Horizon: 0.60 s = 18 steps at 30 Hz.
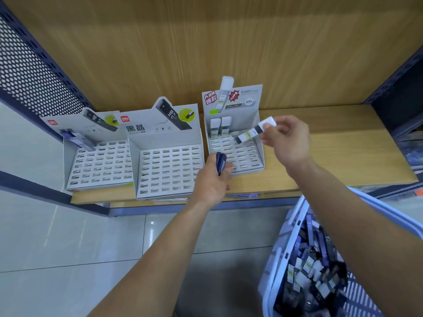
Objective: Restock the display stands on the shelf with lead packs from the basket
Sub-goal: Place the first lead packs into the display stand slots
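Head view: the right grip (287, 143) pinches a white-capped lead pack (253, 133), tilted over the right display stand (240, 156) on the shelf (338, 156). The left grip (211, 184) holds a dark blue pack (220, 162) by that stand's front-left corner. The basket (273, 266), full of packs, is at lower right.

Matt wood-grain shelf (332, 145); stands (160, 139) of matt white card; side panel (25, 72) perforated metal; floor (68, 236) glossy tile; basket (274, 277) and packs (220, 124) smooth plastic.
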Motion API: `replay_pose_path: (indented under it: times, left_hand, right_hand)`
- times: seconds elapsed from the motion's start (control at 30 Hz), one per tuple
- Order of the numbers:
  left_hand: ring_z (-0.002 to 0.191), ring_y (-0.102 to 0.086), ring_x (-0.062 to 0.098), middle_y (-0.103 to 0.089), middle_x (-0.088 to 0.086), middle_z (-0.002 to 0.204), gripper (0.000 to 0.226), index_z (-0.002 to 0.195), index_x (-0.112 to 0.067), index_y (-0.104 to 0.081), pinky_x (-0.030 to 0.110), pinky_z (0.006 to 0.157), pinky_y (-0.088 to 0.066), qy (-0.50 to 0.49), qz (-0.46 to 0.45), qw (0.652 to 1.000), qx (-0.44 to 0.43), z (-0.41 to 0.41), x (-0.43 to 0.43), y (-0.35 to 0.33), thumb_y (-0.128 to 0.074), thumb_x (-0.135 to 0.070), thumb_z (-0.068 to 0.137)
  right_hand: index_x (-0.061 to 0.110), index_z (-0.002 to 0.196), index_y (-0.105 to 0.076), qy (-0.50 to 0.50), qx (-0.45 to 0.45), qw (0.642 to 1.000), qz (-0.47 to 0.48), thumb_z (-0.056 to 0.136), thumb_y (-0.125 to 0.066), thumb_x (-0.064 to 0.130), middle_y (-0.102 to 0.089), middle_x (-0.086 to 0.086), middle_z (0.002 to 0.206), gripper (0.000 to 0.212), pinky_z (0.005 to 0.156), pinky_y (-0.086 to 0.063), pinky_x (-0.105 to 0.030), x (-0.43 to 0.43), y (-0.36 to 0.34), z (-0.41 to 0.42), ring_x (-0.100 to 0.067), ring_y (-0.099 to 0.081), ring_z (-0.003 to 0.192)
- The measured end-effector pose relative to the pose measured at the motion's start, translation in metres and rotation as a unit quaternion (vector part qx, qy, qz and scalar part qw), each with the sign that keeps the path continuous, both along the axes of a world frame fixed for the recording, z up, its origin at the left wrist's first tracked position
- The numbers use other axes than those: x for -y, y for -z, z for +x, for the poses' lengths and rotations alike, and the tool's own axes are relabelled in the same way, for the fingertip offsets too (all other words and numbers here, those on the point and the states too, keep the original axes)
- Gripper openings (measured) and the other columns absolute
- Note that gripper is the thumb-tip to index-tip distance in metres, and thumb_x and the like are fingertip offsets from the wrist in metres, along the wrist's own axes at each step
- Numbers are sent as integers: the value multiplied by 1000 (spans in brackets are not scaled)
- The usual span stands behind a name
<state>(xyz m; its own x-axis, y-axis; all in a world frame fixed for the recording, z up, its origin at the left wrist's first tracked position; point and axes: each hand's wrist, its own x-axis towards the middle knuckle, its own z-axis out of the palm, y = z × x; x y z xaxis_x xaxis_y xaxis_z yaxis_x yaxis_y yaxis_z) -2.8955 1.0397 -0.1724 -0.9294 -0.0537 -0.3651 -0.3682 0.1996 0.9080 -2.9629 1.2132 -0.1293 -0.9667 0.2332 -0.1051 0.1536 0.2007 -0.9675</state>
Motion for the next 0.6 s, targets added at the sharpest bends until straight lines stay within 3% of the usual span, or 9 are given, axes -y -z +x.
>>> replay_pose_path:
  times: [0.07, 0.13, 0.2, 0.33, 0.6]
  left_hand:
    - [107, -63, 19, -60, -3, 128, 31, 134, -20, -48, 33, 78, -62, 19, -36, 999, -3, -3, -2, 8, -53, -16, 104]
    - [98, -63, 21, -59, 1, 128, 31, 135, -18, -48, 42, 81, -62, 28, -60, 998, -5, -6, -3, 14, -53, -18, 104]
    - [91, -62, 18, -60, 3, 127, 31, 134, -18, -49, 45, 78, -62, 27, -61, 998, 1, -7, -2, 20, -54, -18, 104]
    - [93, -60, 8, -60, -3, 130, 30, 132, -21, -50, 39, 77, -63, 21, -32, 999, 9, -7, 2, 29, -55, -16, 104]
    - [105, -64, 26, -58, -1, 129, 27, 129, -24, -51, 34, 75, -63, 27, -10, 999, 15, -6, 5, 31, -53, -15, 104]
  right_hand:
    - [28, 88, -64, -32, -28, 994, 99, 89, -69, 23, -73, 6, 75, 6, 82, -60, -39, 5, 4, -19, -14, -73, 79]
    - [26, 92, -69, -72, -56, 980, 179, 88, -69, 23, -70, 13, 77, 4, 82, -55, -25, 12, 7, -32, -6, -69, 78]
    - [21, 96, -72, -104, -73, 968, 218, 90, -69, 20, -68, 14, 80, 7, 73, -48, -10, 19, 9, -42, 1, -64, 75]
    - [22, 100, -71, -144, -86, 960, 225, 91, -68, 17, -67, 15, 79, 10, 66, -44, -6, 27, 12, -49, -4, -66, 78]
    - [18, 107, -71, -209, -95, 948, 218, 93, -68, 16, -68, 8, 90, 15, 74, -50, -13, 53, 22, -54, -7, -66, 82]
